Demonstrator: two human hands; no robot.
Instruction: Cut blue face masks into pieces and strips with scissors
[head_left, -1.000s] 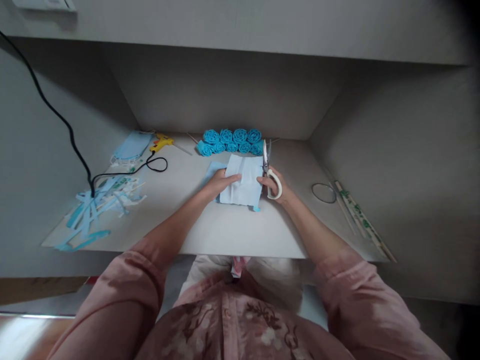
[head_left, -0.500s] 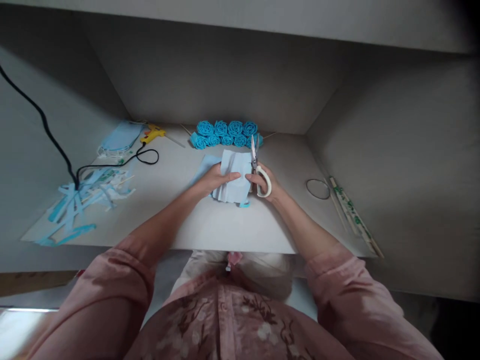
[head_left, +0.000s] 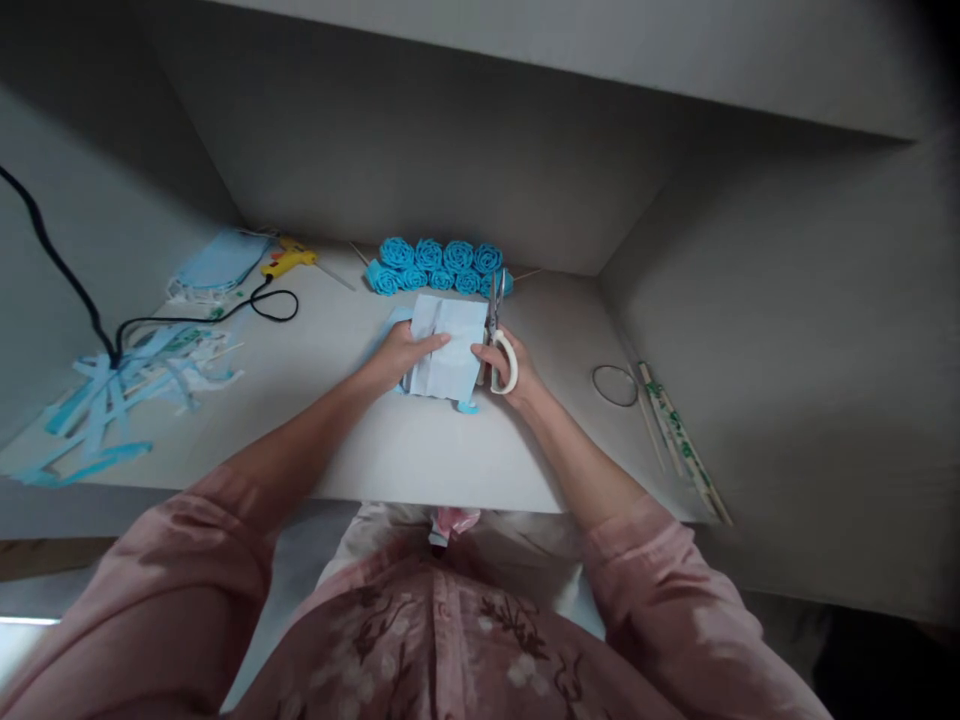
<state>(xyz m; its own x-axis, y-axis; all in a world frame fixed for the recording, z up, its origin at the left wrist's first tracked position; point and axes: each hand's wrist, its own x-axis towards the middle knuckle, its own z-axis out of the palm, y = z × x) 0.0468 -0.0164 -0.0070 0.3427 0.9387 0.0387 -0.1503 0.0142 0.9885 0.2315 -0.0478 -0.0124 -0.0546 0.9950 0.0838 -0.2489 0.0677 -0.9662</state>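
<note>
A light blue, creased sheet of face-mask fabric [head_left: 448,368] is stretched out above the table. Its left side is pinched by my left hand [head_left: 396,355], thumb on top. In my right hand [head_left: 517,372] are scissors [head_left: 505,362] with cream handles, their blades pointing away from me. My right thumb also presses the fabric's right edge. Beneath the fabric lies a small bright blue scrap [head_left: 468,407]. More blue fabric [head_left: 391,322] shows behind my left hand. Beyond the fabric sit two rows of blue rolled roses [head_left: 442,265], with thin sticks poking out at both ends.
At back left are a yellow glue gun [head_left: 289,260] with a black cord [head_left: 75,285] and a stack of blue masks [head_left: 221,260]. Cut strips [head_left: 112,395] heap at front left. A metal ring [head_left: 615,386] and wrapped sticks [head_left: 682,440] lie right. Walls enclose the table [head_left: 442,455].
The fabric looks flatter and more spread between my hands, with fewer folds showing. Everything sits a little further left in the view, as the camera has turned. Both hands keep their hold.
</note>
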